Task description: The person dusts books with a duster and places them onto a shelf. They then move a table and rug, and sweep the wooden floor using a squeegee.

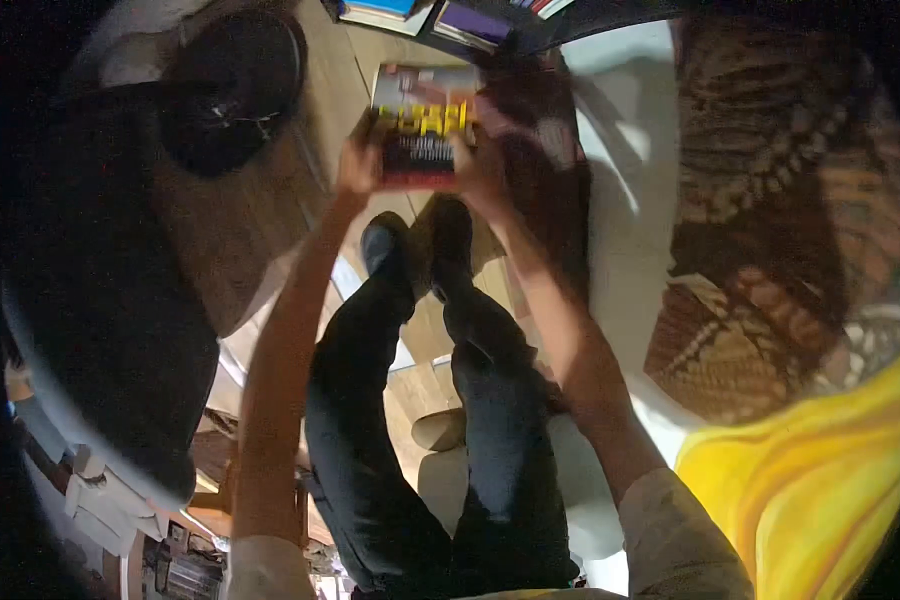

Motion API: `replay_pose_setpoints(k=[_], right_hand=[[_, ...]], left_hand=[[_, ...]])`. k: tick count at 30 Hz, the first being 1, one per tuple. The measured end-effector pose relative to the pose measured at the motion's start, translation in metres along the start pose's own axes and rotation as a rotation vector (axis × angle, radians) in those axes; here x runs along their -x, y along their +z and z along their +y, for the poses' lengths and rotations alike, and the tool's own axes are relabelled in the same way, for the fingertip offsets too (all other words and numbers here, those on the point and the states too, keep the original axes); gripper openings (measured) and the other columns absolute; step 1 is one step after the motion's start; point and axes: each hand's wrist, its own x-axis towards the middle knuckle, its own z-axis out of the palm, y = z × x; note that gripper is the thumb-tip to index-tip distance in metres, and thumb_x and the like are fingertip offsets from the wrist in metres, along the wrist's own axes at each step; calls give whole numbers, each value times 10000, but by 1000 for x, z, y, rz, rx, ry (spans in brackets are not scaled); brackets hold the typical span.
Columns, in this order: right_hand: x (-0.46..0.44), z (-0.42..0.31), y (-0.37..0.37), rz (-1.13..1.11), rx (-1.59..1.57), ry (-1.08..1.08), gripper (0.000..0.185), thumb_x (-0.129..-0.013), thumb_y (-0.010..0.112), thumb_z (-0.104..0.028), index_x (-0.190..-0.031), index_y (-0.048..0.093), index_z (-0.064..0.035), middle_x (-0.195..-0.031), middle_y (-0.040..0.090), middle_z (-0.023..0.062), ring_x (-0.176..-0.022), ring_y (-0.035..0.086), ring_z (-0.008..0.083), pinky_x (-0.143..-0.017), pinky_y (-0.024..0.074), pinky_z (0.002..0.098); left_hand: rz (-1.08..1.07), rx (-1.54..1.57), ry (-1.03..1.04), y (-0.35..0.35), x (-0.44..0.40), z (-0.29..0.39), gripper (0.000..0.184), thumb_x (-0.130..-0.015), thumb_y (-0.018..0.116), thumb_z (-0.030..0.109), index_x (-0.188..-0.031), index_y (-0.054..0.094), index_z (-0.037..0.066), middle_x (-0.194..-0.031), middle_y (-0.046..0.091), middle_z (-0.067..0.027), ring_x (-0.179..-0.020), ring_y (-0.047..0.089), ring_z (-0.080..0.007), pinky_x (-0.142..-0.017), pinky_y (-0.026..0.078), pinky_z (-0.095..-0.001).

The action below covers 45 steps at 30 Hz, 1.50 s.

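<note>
In the head view, both arms stretch forward over my legs. Between my hands is a book (425, 128) with a dark cover, large yellow lettering, smaller white text and a red lower edge. Motion blurs it, so the title cannot be read. My left hand (360, 160) grips its left edge, and my right hand (482, 172) has closed on the right edge. The far sides of the fingers are hidden by the book. Below it, my two dark-clad feet (385, 240) rest near the wooden floor (345, 75).
Several books, including a purple one (473, 24) and a blue one (382, 5), stand in a dark shelf at the top. A round dark object (235, 95) lies upper left. To the right are brown patterned fabric (770, 200) and yellow fabric (820, 490).
</note>
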Motion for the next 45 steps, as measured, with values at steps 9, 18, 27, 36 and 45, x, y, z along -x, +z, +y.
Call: replay_pose_setpoints(k=[9,18,27,36,45], right_hand=[[-236,112,41,468,83,-201,340,-973,506,-242,-1123,533,62,-1040,614,300,-957,607,443,-821,468,469],[-315,135,13,524,266,-244,263,-802,604,-95,-949,573,122,-1097,597,336,-1011,594,450,-884,454,464],[-312,130,-3,439,364,-194,820,-631,873,-343,-1197,504,121,-1133,628,246,-1066,614,348,-961,468,396],[-345,136,-30,135,860,-87,923,-473,883,-203,-1293,513,4,-1253,583,226,-1208,544,356,-1042,438,384],[-345,135,-28,123,872,-120,1006,-401,915,-232,-1283,506,26,-1267,565,257,-1213,535,374,-1043,436,390]], left_hand=[[-223,-25,173,78,-263,-121,321,-888,651,275,-1039,591,-1,-831,660,-127,-709,595,-166,-597,468,-338],[-417,-365,288,115,-345,-143,252,-929,604,242,-1003,638,4,-846,650,-122,-715,580,-215,-632,469,-376],[-420,-402,513,102,-307,-176,579,-764,803,197,-1246,547,5,-1124,651,-187,-1080,617,-281,-928,477,-374],[-355,-520,612,99,-314,-179,501,-763,797,232,-1174,591,36,-1002,673,-201,-929,646,-371,-793,513,-410],[-362,-516,533,91,-306,-171,465,-737,817,203,-1129,645,24,-1038,692,-172,-945,679,-280,-812,521,-376]])
